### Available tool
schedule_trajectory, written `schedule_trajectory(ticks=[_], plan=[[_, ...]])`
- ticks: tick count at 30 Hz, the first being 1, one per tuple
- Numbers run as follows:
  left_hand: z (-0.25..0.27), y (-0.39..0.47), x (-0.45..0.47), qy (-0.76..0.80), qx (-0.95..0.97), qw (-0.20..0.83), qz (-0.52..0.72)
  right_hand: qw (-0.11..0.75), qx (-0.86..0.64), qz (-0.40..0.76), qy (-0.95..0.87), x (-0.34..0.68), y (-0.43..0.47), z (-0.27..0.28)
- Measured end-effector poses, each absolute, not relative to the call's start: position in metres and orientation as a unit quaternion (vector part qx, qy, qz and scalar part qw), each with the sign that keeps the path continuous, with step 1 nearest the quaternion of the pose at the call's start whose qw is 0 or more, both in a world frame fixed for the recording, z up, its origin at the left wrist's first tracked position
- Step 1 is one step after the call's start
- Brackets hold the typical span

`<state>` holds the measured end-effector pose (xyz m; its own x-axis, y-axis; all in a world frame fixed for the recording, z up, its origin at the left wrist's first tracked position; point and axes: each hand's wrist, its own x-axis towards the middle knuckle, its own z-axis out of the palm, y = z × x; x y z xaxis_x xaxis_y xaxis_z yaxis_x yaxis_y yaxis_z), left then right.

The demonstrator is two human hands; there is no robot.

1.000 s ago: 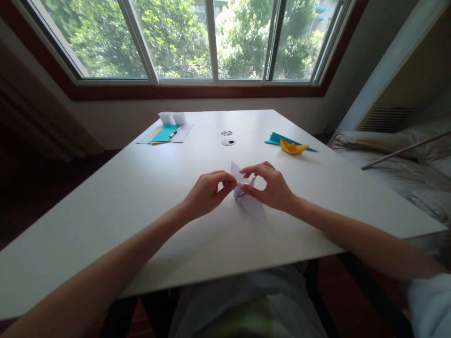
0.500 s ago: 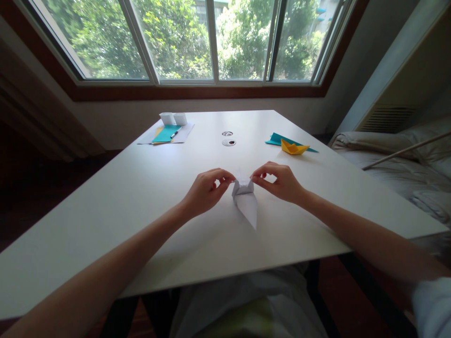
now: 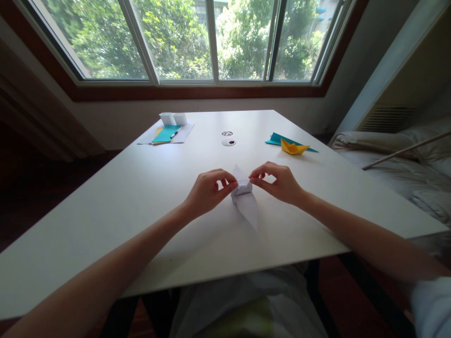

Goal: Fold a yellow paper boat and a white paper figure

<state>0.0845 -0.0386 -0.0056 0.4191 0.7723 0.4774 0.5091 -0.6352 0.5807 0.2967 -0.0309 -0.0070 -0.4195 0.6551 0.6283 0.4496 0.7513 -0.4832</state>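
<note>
A folded white paper figure [image 3: 245, 203] stands on the white table in front of me, one long pointed flap towards me and another point away from me. Its middle is a raised, box-like fold. My left hand [image 3: 212, 191] pinches the left upper edge of that fold between thumb and forefinger. On the opposite side, my right hand [image 3: 276, 182] pinches the right upper edge in the same way. The fingertips cover small parts of the paper.
On the white table [image 3: 116, 206], a yellow paper boat [image 3: 294, 148] and a teal folded paper plane [image 3: 276, 137] lie at the back right. At the back left are teal sheets [image 3: 165, 134], a marker [image 3: 175, 133] and small white containers [image 3: 180, 119]. Two round inserts [image 3: 229, 142] sit mid-table.
My left hand has shifted slightly right, nearer my right hand. The paper's far point now shows more clearly, and its flaps look more spread. Both hands keep their pinch.
</note>
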Motion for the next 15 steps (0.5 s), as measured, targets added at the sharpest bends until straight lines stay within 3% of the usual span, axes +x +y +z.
schedule_trajectory(ticks=[15], plan=[[-0.0054,-0.0351,0.0774,0.400,0.815,0.214,0.361,0.401,-0.318,0.127,-0.850,0.2998,-0.0291,-0.0075]])
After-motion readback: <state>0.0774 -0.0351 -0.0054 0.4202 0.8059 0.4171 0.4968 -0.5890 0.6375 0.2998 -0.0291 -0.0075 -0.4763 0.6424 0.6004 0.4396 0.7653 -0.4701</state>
